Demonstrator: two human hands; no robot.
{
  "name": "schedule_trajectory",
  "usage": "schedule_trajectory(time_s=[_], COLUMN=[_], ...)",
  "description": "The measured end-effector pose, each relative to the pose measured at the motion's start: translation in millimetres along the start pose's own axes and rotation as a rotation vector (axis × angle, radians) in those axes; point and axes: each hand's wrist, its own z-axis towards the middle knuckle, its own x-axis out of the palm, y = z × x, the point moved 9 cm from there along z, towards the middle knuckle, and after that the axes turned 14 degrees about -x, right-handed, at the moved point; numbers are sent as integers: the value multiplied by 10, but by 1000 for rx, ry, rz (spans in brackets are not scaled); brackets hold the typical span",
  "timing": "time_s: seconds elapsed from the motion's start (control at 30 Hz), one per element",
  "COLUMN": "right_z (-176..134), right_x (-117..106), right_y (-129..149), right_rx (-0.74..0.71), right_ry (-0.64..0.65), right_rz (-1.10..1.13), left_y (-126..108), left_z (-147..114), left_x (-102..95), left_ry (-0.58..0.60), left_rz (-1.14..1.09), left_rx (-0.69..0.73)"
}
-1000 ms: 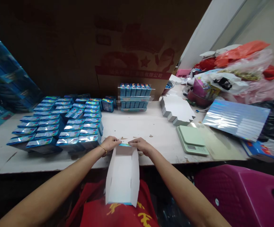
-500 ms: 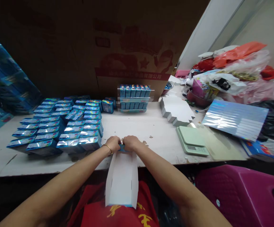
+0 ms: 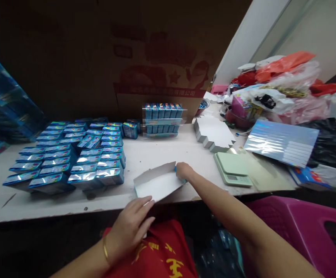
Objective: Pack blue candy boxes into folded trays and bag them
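A white-lined cardboard tray (image 3: 159, 180), partly folded with its long sides raised, lies slanted at the table's front edge. My right hand (image 3: 184, 172) is closed on its right end, where a bit of blue shows. Close to the tray's near left corner is my left hand (image 3: 133, 221), its fingers stretched out and apart. Whether those fingertips touch the cardboard is hard to tell. Behind the tray stands a filled display box (image 3: 162, 122) with two rows of small blue packs.
Many blue packs (image 3: 82, 158) stand in rows on the left of the white table (image 3: 144, 152). To the right are a stack of flat white cardboard blanks (image 3: 214, 133), a green scale (image 3: 233, 169), a shiny sheet (image 3: 282, 143) and plastic bags. A pink stool (image 3: 289, 220) stands below.
The tray has turned from pointing at my body to lying slanted along the table edge. My left hand let go of its far end and came nearer; my right hand moved right with that end.
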Motion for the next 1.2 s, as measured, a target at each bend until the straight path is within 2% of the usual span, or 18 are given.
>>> schedule_trajectory(time_s=[0.07, 0.13, 0.23, 0.27, 0.33, 0.4, 0.47, 0.5, 0.6, 0.7, 0.8, 0.9, 0.97, 1.0, 1.07, 1.13, 1.2], right_z=[-62, -125, -296, -386, -599, -837, -994, -1002, -877, -763, -751, -731, -631, -547, -379, -310, -355], right_x=[70, 99, 20, -39, -182, -209, -28, 100, 357, 448, 404, 121, -140, -223, -254, -184, -113], right_y=[-198, -271, -220, -169, 53, 426, 732, 793, 741, 670, 669, 758, 749, 720, 663, 643, 658], right_rx=[82, 123, 121, 106, -23, -275, -472, -492, -408, -408, -444, -522, -496, -458, -399, -405, -454], right_ry=[26, 44, 17, -31, -213, -388, -424, -395, -327, -266, -212, -300, -397, -397, -299, -193, -160], right_rz=[25, 49, 76, 69, 9, -99, -205, -241, -291, -282, -247, -145, -87, -76, -78, -83, -75], left_y=[-9, 121, 363, 418, 490, 506, 485, 471, 477, 512, 515, 478, 450, 440, 423, 368, 316], left_z=[-24, 109, 378, 443, 520, 542, 540, 540, 570, 621, 638, 620, 598, 582, 543, 521, 580], left_x=[212, 386, 599, 656, 717, 737, 766, 791, 855, 875, 871, 874, 869, 861, 824, 718, 490], left_ry=[1, -49, -69, -54, -33, -9, 53, 97, 204, 237, 249, 279, 294, 299, 304, 271, 138], left_rz=[117, 202, 247, 254, 282, 324, 356, 363, 380, 404, 439, 462, 464, 465, 451, 361, 212], left_rx=[60, 57, 53, 62, 60, 40, 30, 33, 32, 26, 18, 31, 46, 50, 45, 46, 20])
